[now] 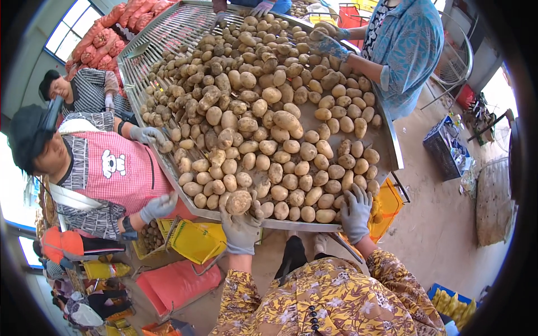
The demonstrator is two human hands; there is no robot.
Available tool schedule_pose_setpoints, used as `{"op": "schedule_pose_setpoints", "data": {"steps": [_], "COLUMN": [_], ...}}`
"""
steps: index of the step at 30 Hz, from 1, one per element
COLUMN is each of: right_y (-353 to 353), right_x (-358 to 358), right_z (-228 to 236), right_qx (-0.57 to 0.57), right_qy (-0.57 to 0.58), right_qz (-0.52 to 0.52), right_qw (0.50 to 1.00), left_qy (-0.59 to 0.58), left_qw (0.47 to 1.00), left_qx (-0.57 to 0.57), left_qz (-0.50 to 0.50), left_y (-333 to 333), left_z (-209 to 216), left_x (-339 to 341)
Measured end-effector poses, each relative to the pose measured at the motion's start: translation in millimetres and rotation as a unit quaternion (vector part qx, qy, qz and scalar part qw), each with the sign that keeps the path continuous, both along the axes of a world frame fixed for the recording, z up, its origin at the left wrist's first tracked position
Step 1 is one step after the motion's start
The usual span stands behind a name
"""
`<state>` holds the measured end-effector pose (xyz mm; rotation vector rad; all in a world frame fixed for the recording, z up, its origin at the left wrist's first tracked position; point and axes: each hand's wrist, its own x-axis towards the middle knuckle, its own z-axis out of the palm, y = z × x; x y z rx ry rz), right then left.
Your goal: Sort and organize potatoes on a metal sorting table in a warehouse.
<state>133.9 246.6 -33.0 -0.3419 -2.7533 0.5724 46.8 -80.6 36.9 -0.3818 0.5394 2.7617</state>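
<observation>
Yellow crates (193,241) under bench (392,151) edge, red sacks (131,12) top left | left hand (242,224) gloved, gripping potato (239,201) at near rim | right hand (355,213) open, fingers spread on potatoes (336,190)

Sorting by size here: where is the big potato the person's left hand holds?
The large round brown potato sits at the metal sorting table's near edge, lower centre, in the grey-gloved left hand.

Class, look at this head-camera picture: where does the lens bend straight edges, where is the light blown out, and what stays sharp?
In the head view, the metal sorting table's rim bows outward and a black vignette rings the frame; the windows at upper left are washed white; the potatoes and both gloved hands, left and right, stay sharp.
</observation>
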Motion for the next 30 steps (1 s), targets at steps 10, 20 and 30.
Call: {"op": "schedule_pose_setpoints", "data": {"steps": [10, 20, 30], "right_y": [-0.2, -3.8, -6.4], "right_x": [-0.8, -2.9, -5.0], "right_z": [8.3, 5.4, 7.9], "right_qx": [0.009, 0.022, 0.019], "right_qy": [0.005, -0.001, -0.001], "right_qz": [-0.008, -0.005, -0.016], "right_qw": [1.0, 1.0, 1.0], "left_qy": [-0.034, 0.082, 0.487], "left_qw": [0.979, 0.532, 0.296], "left_qx": [-0.1, -0.825, -0.818], "left_qz": [0.175, 0.172, -0.08], "left_y": [-157.8, -159.8, 116.9], "left_z": [-45.6, -22.8, -16.3], "left_x": [83.5, 23.3, -223.4]}}
